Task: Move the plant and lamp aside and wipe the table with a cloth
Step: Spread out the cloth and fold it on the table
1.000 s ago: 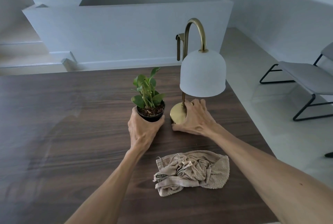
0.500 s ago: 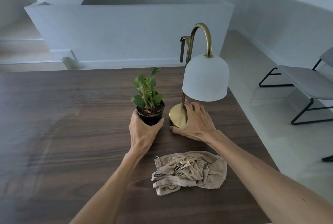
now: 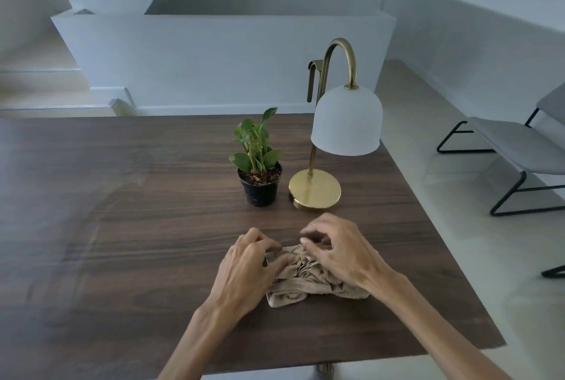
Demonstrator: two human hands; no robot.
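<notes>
Both hands are down on the crumpled beige cloth [image 3: 308, 280] near the front of the dark wooden bench [image 3: 122, 196]. The left hand [image 3: 247, 272] curls its fingers [image 3: 276, 263] onto the cloth's left end, and the right hand [image 3: 339, 252] pinches a fold at the cloth's far edge between thumb and bent fingers [image 3: 308, 240]. Beyond the hands, untouched, the small potted plant [image 3: 260, 165] stands upright just beside the round base of the brass lamp [image 3: 336, 135], toward the bench's right side. A grey chair [image 3: 519, 147] stands on the floor to the right.
</notes>
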